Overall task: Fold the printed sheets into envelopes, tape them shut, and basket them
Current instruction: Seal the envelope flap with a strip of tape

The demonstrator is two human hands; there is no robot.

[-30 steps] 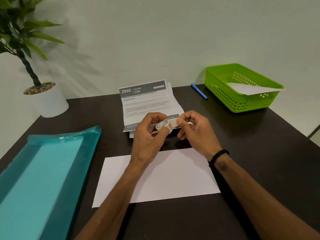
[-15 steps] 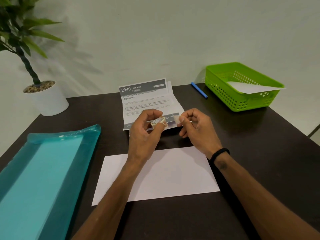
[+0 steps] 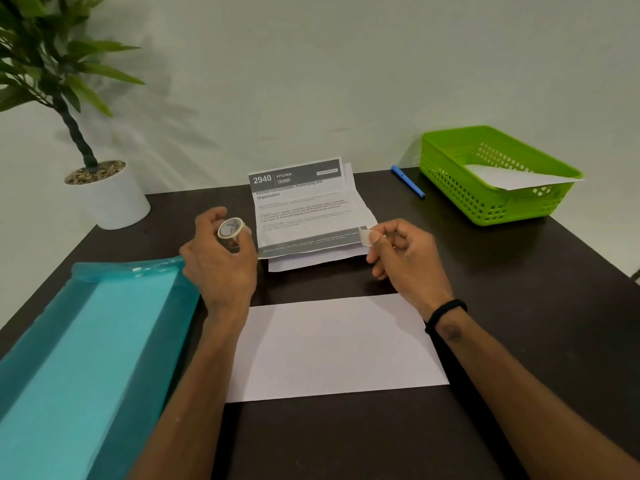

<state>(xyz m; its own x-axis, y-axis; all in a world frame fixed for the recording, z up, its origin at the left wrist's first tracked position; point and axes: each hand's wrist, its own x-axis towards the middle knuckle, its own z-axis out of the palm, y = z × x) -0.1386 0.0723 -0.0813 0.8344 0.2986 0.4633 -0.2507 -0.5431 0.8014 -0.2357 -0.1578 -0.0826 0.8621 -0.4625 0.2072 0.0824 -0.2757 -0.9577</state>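
My left hand [image 3: 218,261] grips a small roll of clear tape [image 3: 230,230] above the dark table. To its right, my right hand [image 3: 401,258] pinches a short torn piece of tape [image 3: 364,236] between thumb and forefinger. A white folded envelope [image 3: 332,348] lies flat on the table below both hands. Behind the hands lies a stack of printed sheets [image 3: 304,209], the top one creased and headed "2940 KITCHEN". The green basket [image 3: 450,168] at the back right holds one white envelope [image 3: 512,176] that sticks out over its rim.
A teal plastic folder [image 3: 86,358] covers the table's left side. A potted plant in a white pot [image 3: 110,199] stands at the back left corner. A blue pen [image 3: 408,181] lies between the printed sheets and the basket. A pale wall runs behind the table.
My hands have pulled apart: the left one moved left with the roll, the right one moved right with a tape piece now separate from the roll.
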